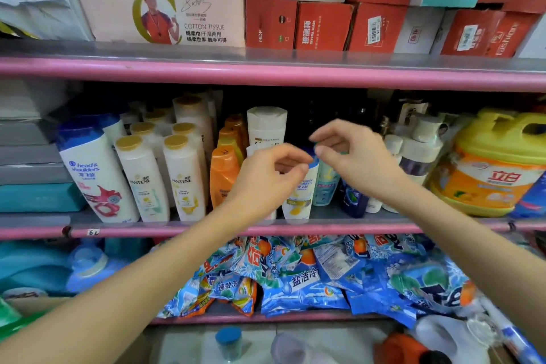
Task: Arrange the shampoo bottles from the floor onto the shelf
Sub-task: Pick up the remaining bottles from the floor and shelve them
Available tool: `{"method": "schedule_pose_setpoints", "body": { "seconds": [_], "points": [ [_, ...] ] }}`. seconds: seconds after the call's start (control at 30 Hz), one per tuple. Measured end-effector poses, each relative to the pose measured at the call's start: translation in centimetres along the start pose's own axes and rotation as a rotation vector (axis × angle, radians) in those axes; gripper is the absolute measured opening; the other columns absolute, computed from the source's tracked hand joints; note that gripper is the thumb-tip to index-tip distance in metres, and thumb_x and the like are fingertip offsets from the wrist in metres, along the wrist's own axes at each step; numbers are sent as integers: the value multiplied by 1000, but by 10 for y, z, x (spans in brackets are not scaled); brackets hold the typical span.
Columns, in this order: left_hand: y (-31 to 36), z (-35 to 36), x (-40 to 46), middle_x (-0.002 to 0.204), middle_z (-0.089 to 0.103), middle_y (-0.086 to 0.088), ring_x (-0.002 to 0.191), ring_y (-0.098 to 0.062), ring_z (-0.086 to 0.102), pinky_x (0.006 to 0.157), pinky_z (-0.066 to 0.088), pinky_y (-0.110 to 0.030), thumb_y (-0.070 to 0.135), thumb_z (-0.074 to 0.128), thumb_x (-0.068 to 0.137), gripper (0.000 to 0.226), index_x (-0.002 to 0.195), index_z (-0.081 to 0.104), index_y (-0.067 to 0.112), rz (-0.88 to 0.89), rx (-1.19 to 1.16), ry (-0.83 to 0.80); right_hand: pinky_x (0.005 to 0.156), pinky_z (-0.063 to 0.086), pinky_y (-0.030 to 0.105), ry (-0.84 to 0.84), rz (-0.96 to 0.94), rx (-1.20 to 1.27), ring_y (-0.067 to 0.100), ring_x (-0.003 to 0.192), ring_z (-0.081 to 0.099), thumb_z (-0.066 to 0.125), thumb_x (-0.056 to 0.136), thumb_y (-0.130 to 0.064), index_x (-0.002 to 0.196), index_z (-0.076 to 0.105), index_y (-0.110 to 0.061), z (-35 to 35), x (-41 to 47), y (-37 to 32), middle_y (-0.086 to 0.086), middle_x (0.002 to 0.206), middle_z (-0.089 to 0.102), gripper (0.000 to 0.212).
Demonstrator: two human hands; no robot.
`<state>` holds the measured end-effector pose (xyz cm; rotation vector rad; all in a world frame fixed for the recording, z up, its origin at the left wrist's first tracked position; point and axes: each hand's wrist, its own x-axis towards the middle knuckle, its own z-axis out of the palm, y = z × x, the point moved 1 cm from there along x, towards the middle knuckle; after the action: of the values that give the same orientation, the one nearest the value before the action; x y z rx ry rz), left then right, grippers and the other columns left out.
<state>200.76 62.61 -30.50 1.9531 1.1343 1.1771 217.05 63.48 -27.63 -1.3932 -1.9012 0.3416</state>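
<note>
On the middle shelf (177, 230) stand several shampoo bottles: a large Head & Shoulders bottle (94, 174), Pantene bottles (183, 180), orange bottles (224, 174) and a tall white bottle (267, 127). At the shelf's front stands a small white bottle with a blue cap (300, 195). My left hand (266, 177) has curled fingers, and its thumb and forefinger pinch that blue cap. Beside the white bottle is a teal bottle (325, 183). My right hand (351, 156) pinches its green cap between thumb and forefinger. Both hands are slightly blurred.
A dark blue bottle (353, 201), white pump bottles (413, 154) and a yellow detergent tub (496, 162) fill the shelf's right side. Red boxes (325, 23) and tissue packs (165, 6) sit above. Blue detergent bags (310, 275) lie on the shelf below. Jugs (229, 343) stand on the floor.
</note>
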Motion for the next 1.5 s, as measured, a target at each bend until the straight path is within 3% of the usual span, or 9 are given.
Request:
{"method": "schedule_pose_setpoints", "body": {
  "seconds": [0.2, 0.3, 0.43, 0.57, 0.77, 0.87, 1.03, 1.27, 1.5],
  "points": [
    [-71, -13, -69, 89, 71, 21, 85, 6, 64, 75, 46, -6, 18, 66, 86, 20, 89, 69, 37, -229, 21, -96, 65, 48, 9, -346, 163, 128, 3, 74, 64, 61, 88, -16, 100, 67, -27, 73, -47, 20, -9, 87, 68, 17],
    [-119, -9, -96, 84, 71, 18, 81, 2, 65, 75, 47, -11, 15, 66, 85, 20, 85, 68, 35, -380, 89, -162, 70, 50, 22, -510, 251, 147, 5, 70, 60, 63, 87, -15, 100, 69, -19, 122, -64, 40, -7, 80, 66, 15],
    [-193, 7, -123, 102, 70, 1, 90, -9, 62, 88, 47, -21, 10, 64, 86, 15, 100, 70, 13, -602, 198, -302, 78, 48, 24, -703, 330, 110, 7, 76, 58, 63, 86, -12, 102, 68, -13, 192, -87, 71, 1, 86, 66, 17],
    [-256, 22, -140, 114, 68, -1, 106, -17, 61, 87, 44, -21, 19, 63, 85, 27, 112, 67, 17, -761, 350, -488, 71, 46, 22, -849, 459, 143, 8, 71, 57, 66, 84, -12, 111, 64, -8, 254, -102, 102, -1, 83, 64, 27],
    [-324, 64, -155, 133, 53, -8, 125, -25, 49, 99, 44, -33, 23, 59, 87, 45, 131, 52, 19, -778, 563, -670, 75, 42, 25, -1047, 320, -94, 20, 90, 55, 62, 85, -19, 104, 61, -19, 341, -112, 140, 7, 98, 59, 19],
    [-350, 87, -175, 139, 47, -11, 130, -28, 44, 103, 39, -37, 23, 53, 94, 46, 137, 41, 13, -815, 621, -754, 94, 46, 37, -1160, 198, -290, 31, 118, 55, 60, 89, -26, 132, 48, -14, 378, -129, 152, 14, 130, 57, 47],
    [-383, 108, -199, 136, 47, -9, 126, -29, 46, 97, 41, -39, 16, 50, 94, 40, 133, 42, 15, -868, 706, -763, 95, 42, 38, -1245, 38, -567, 30, 121, 52, 58, 92, -26, 130, 46, -8, 420, -154, 169, 13, 131, 54, 43],
    [-410, 112, -213, 127, 56, -12, 117, -32, 54, 90, 45, -41, 12, 43, 95, 30, 124, 51, 12, -829, 737, -792, 94, 43, 37, -1188, 143, -449, 27, 121, 53, 53, 94, -21, 130, 45, -14, 445, -171, 186, 8, 131, 55, 38],
    [-379, 76, -186, 117, 62, -12, 110, -31, 58, 84, 45, -36, 26, 61, 86, 28, 111, 62, 14, -755, 616, -844, 83, 45, 33, -1077, 230, -231, 26, 112, 58, 55, 91, -24, 120, 55, -21, 406, -158, 174, 6, 120, 63, 29]
  ]
}}
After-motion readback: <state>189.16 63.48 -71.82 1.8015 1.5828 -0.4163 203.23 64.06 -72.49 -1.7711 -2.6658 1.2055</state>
